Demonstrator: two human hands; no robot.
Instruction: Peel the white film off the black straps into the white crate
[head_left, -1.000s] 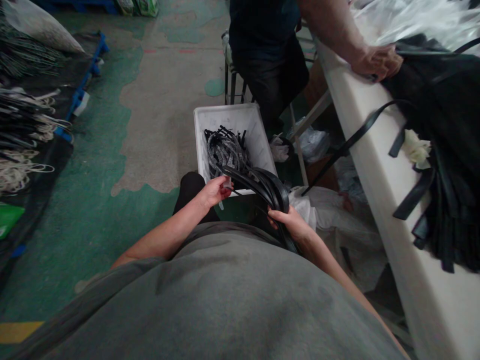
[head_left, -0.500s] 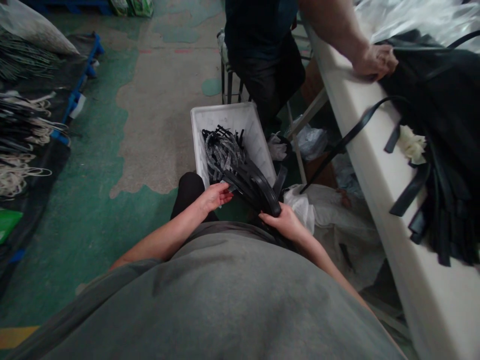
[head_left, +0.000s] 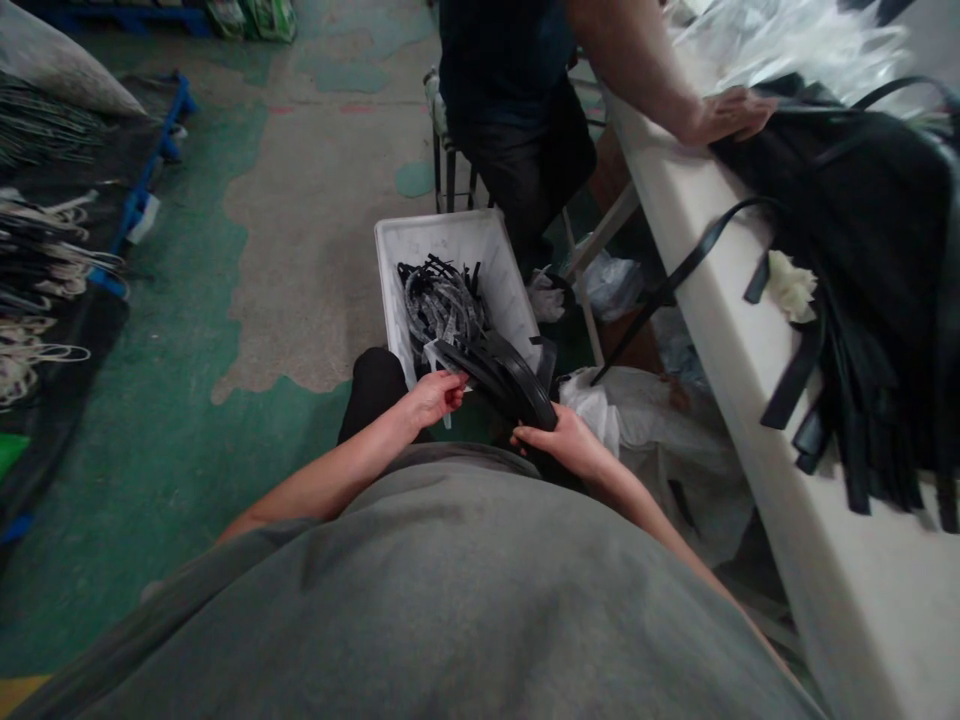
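Note:
In the head view my right hand (head_left: 562, 435) is wrapped round a bundle of long black straps (head_left: 517, 375), which bend over the near end of a white plastic bin (head_left: 499, 250). My left hand (head_left: 441, 395) is at the left side of the bundle, its fingers pinched on a pale thin strip (head_left: 432, 352) that looks like film or tape. Part of it hangs below the fingers. Inside the bin lies a tangle of black and grey-patterned strips (head_left: 439, 300).
A co-worker's hand (head_left: 731, 115) rests on black material (head_left: 862, 190) on the white table (head_left: 780, 500) at right. Strap ends hang near a cream-coloured scrap (head_left: 791, 287). A white sack (head_left: 660, 420) stands under the table. Bundled cords (head_left: 45, 250) lie on a pallet at left.
The view has shifted slightly. My left hand has closed more and moved a little, and more of the pale strip shows. The co-worker's hand has flattened out on the black material.

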